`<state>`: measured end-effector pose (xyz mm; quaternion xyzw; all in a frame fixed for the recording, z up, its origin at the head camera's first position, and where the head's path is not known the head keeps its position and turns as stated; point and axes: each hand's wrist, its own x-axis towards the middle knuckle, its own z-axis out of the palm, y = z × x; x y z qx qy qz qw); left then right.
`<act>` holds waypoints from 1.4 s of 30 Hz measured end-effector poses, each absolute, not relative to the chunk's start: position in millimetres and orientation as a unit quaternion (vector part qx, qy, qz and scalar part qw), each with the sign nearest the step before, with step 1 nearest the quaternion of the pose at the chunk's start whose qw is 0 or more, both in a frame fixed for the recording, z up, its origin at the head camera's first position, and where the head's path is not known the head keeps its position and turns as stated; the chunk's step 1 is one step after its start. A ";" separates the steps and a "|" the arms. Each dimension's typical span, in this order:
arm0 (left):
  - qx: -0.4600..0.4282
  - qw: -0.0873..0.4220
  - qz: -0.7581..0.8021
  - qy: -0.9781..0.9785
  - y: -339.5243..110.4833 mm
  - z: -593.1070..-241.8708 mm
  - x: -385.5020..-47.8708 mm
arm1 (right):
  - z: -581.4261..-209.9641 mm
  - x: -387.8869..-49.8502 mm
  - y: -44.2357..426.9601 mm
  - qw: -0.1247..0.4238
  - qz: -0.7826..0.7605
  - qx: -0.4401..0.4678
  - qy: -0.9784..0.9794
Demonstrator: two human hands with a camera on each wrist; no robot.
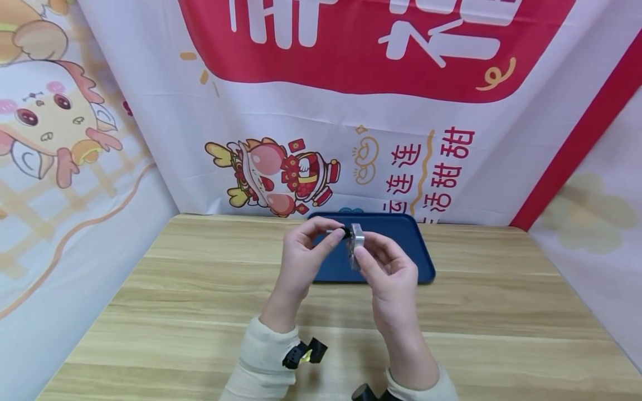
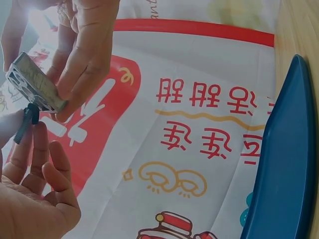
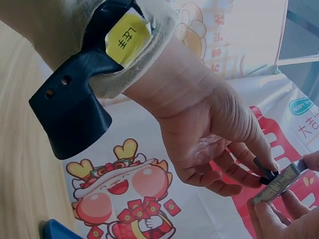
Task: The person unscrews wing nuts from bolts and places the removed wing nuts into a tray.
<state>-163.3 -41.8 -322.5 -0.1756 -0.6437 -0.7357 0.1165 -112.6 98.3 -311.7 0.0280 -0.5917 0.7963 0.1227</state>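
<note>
My left hand (image 1: 301,259) pinches a small screw-like piece (image 2: 22,130) between thumb and fingertips. It has a ribbed shaft and a wider black end (image 1: 346,233). Facing it, my right hand (image 1: 393,273) grips a flat silvery metal block (image 1: 357,236) by its edges, thumb on the near side. In the left wrist view the block (image 2: 40,84) shows cut-outs on the face turned to the screw-like piece. The black end meets or nearly meets that face; whether it is seated cannot be told. The right wrist view shows the block (image 3: 281,185) tilted.
Behind and below my hands a dark blue tray (image 1: 421,259) lies on the wooden table (image 1: 200,289), near the back edge. A printed cloth (image 1: 281,111) hangs right behind it. Black camera mounts (image 1: 303,353) sit on my wrists.
</note>
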 end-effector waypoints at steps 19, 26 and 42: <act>-0.236 0.169 -0.639 -0.712 -50.3 -320.5 -159.3 | -310.4 -114.6 101.4 0.127 0.817 0.002 -0.562; -0.300 0.177 -0.651 -0.674 -46.4 -323.4 -161.0 | -310.6 -115.3 104.0 0.120 0.828 0.001 -0.547; -0.277 0.175 -0.656 -0.681 -42.3 -328.7 -166.2 | -310.7 -116.1 102.9 0.111 0.837 0.001 -0.536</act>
